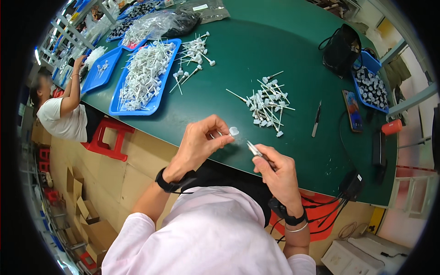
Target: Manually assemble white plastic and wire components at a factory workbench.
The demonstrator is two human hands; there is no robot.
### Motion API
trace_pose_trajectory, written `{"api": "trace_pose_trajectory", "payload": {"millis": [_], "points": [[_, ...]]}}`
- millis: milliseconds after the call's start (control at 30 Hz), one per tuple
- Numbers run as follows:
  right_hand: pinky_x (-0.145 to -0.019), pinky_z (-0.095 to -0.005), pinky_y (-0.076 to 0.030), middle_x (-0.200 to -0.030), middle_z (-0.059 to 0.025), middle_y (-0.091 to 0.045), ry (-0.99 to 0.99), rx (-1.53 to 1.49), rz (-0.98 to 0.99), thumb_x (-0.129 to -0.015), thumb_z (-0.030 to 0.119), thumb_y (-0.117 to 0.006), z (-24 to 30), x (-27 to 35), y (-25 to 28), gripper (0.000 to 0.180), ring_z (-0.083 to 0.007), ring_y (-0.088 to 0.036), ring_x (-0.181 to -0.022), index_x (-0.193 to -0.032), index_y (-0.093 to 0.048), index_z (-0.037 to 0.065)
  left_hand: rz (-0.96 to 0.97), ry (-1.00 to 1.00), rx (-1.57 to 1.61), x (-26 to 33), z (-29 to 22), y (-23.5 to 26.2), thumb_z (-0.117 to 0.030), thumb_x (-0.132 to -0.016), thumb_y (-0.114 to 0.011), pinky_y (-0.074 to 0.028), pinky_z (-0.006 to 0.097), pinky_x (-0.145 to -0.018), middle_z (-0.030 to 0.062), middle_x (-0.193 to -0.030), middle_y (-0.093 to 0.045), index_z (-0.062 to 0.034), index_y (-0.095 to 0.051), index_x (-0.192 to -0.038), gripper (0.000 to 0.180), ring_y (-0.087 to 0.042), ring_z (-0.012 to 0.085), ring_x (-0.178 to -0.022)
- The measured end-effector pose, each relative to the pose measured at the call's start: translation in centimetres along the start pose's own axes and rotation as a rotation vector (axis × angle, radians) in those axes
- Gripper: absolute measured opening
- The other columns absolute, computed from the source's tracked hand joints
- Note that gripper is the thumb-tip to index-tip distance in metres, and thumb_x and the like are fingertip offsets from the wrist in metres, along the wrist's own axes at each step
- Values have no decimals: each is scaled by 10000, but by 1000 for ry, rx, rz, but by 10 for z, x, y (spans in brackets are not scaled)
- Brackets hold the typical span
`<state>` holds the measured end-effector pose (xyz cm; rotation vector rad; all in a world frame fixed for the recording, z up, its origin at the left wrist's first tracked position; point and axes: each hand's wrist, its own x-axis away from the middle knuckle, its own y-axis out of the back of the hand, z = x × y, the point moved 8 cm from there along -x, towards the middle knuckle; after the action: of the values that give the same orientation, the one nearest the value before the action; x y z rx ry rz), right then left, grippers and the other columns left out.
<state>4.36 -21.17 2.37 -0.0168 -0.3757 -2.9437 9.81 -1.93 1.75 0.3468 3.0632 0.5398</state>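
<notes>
My left hand (201, 140) pinches a small part with a white cap (234, 131) between thumb and fingertips, above the near edge of the green table. Most of its stem is hidden by my fingers. To its right, my right hand (277, 172) is closed around a small two-pronged metal tool (251, 147); its bright tips point up-left toward the capped part, a short gap away. The fingers cover its handle, so its exact kind cannot be told. Beyond my hands lies a loose pile of similar white-capped stems (268, 104).
A blue tray (158, 106) heaped with white-capped stems is at left, beside another blue tray (98, 82). Tweezers (316, 119), a phone (352, 110), a black bag (341, 50) and a blue tray (382, 109) of parts are right. A seated person (64, 114) works at far left.
</notes>
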Motion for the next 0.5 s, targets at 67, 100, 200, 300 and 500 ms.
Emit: {"api": "trace_pose_trajectory", "payload": {"millis": [67,100,200,300,500], "points": [[-571,-296,-470,-757,-126,-643,4,3,47,-944,107,-652,6,-5,-12,247,-167,-580,-582,-1149,-643,-30,-31,15,164,8,8,-3,-35,-839,-766,-475,217,-562,38,-806,-689,5,-698,-927,119,-607,71,-645],[-568,-304,-469,-752,-129,-639,25,-2,57,-951,110,-643,10,-7,-17,247,-170,-578,-578,-1155,-639,-28,-46,5,192,11,14,-4,-30,-843,-765,-469,203,-552,34,-808,-683,6,-699,-927,113,-601,64,-645],[-562,-343,-463,-735,-133,-626,86,34,70,-965,119,-622,18,-12,-24,240,-219,-585,-573,-1166,-636,-10,-68,-94,201,14,17,-6,-17,-845,-755,-486,214,-578,51,-888,-701,6,-710,-952,118,-610,75,-681],[-563,-359,-460,-755,-151,-634,117,74,61,-958,113,-626,15,-16,-31,229,-271,-589,-586,-1153,-643,-5,-91,-109,219,14,21,-4,-29,-840,-757,-513,249,-626,59,-907,-725,-22,-722,-955,121,-648,108,-711],[-574,-397,-461,-822,-196,-653,121,148,41,-947,109,-631,17,-19,-34,203,-358,-594,-636,-1119,-656,3,-38,-83,253,15,27,-7,36,-845,-734,-529,220,-660,89,-954,-720,25,-705,-996,154,-652,104,-786]]}}
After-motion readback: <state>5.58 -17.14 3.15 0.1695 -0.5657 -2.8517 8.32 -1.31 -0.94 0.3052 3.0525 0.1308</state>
